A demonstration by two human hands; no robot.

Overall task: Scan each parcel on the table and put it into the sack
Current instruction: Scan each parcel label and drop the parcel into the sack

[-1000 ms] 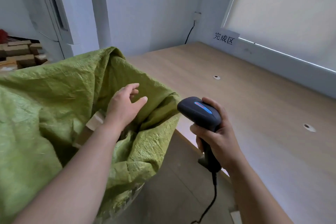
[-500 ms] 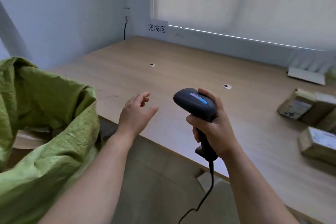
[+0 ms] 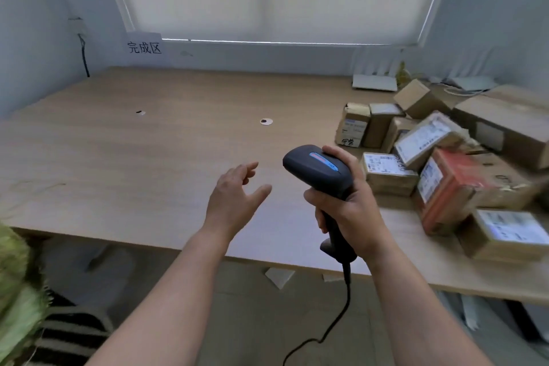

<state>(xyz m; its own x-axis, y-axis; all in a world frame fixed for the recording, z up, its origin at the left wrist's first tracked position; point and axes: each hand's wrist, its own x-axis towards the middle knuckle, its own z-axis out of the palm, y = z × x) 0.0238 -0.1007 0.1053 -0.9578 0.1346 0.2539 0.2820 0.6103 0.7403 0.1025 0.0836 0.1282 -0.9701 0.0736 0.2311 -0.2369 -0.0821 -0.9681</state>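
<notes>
My right hand (image 3: 349, 211) grips the handle of a black barcode scanner (image 3: 319, 169), held upright over the table's front edge, its cable hanging down. My left hand (image 3: 234, 199) hovers empty with relaxed, spread fingers above the wooden table (image 3: 148, 157), left of the scanner. Several cardboard parcels are piled at the right: a small labelled box (image 3: 386, 171) nearest the scanner, a red box (image 3: 445, 190) and another labelled box (image 3: 505, 235) at the front right. Only an edge of the green sack (image 3: 15, 291) shows at the lower left.
A white sign with characters (image 3: 144, 47) stands at the back wall, below a blinded window. Two round cable holes (image 3: 266, 121) mark the tabletop. White devices with antennas (image 3: 374, 82) sit at the back right. Below the table lie floor tiles and a striped object (image 3: 74, 333).
The view has swung right from the sack to the table. My left hand left the sack's opening and now hovers over the tabletop. The parcel pile came into sight.
</notes>
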